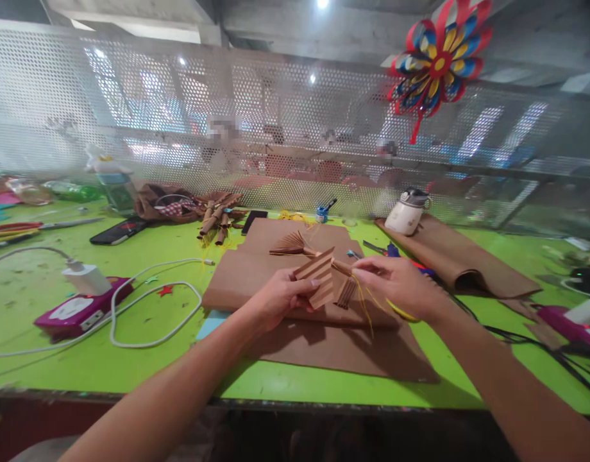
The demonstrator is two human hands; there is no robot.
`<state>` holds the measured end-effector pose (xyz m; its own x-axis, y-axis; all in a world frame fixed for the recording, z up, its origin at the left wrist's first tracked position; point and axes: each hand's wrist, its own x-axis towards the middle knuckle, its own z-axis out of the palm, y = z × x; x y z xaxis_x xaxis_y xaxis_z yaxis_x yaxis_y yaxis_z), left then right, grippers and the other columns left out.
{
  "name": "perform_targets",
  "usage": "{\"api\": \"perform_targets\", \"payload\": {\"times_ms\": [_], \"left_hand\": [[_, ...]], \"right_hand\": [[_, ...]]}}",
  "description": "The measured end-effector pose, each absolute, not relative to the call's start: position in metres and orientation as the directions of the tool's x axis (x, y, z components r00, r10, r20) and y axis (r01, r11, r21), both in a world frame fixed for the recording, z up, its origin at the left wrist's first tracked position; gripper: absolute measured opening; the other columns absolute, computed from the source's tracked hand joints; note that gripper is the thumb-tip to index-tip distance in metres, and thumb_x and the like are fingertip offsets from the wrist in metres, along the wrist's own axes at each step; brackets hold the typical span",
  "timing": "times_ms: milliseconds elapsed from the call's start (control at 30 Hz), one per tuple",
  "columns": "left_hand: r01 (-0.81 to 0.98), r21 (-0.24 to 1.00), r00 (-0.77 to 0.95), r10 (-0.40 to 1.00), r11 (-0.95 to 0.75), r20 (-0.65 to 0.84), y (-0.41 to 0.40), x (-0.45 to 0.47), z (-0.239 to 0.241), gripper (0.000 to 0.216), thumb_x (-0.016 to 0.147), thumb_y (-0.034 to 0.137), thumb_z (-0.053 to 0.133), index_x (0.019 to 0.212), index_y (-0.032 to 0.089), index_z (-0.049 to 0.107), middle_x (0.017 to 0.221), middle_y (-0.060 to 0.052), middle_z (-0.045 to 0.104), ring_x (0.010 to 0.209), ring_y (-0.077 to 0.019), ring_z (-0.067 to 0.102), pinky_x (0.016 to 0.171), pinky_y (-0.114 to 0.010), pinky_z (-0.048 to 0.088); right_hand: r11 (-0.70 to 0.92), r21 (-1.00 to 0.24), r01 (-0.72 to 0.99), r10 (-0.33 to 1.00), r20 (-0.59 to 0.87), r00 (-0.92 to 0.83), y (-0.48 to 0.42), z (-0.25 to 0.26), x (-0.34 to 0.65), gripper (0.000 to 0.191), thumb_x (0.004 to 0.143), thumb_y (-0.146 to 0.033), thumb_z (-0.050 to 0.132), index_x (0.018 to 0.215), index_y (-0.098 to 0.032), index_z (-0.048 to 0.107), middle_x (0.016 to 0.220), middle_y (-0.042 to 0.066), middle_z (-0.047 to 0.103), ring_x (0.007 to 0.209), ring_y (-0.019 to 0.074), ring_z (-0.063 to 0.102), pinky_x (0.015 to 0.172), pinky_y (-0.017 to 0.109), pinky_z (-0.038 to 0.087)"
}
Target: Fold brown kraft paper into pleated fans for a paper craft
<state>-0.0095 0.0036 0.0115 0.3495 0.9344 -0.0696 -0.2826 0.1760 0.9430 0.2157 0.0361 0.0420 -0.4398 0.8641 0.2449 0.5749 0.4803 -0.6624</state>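
Note:
My left hand is closed on a pleated piece of brown paper, its folds showing as light and dark stripes. A narrow, bundled brown paper part sticks out to the right of it. At that end, the fingers of my right hand are pinched on yellow string, whose loose ends dangle below. Another fan-folded brown paper piece lies just beyond, and a small pleated strip shows beneath my hands. Under all this are layered brown paper sheets.
Back left are rolled brown paper pieces and phones. A purple power strip with a white cable lies left. A white bottle stands on rolled brown paper at right, near a blue-handled tool.

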Motion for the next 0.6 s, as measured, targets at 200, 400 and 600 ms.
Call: {"api": "perform_targets", "payload": {"times_ms": [200, 400, 600], "left_hand": [[-0.295, 0.949, 0.343, 0.939, 0.112, -0.004, 0.002, -0.010, 0.012, 0.031, 0.070, 0.029, 0.070, 0.095, 0.010, 0.066, 0.083, -0.007, 0.064, 0.065, -0.0116, 0.057, 0.054, -0.021, 0.044], [-0.112, 0.993, 0.171, 0.983, -0.042, 0.061, 0.004, -0.009, 0.015, 0.028, 0.071, 0.032, 0.068, 0.091, 0.013, 0.065, 0.076, -0.003, 0.062, 0.062, -0.0109, 0.056, 0.054, -0.019, 0.043], [0.062, 0.993, 0.197, 0.977, -0.097, 0.083, 0.005, -0.003, 0.010, 0.021, 0.079, 0.031, 0.058, 0.077, 0.012, 0.066, 0.061, -0.001, 0.059, 0.049, -0.0100, 0.052, 0.049, -0.020, 0.041]], "right_hand": [[0.380, -0.867, 0.323, 0.836, 0.173, -0.520, 0.027, 0.027, 0.166, 0.031, 0.080, -0.046, 0.058, 0.072, -0.016, 0.061, 0.060, -0.001, 0.056, 0.056, 0.0112, 0.049, 0.054, 0.024, 0.039], [0.132, -0.989, 0.063, 0.838, 0.078, -0.540, 0.028, 0.015, 0.165, 0.026, 0.076, -0.039, 0.064, 0.071, -0.014, 0.057, 0.060, -0.003, 0.053, 0.053, 0.0082, 0.043, 0.052, 0.023, 0.036], [0.102, -0.992, 0.074, 0.829, 0.044, -0.558, 0.028, 0.008, 0.169, 0.026, 0.078, -0.039, 0.062, 0.078, -0.013, 0.062, 0.069, 0.002, 0.061, 0.056, 0.0095, 0.048, 0.052, 0.023, 0.037]]}}
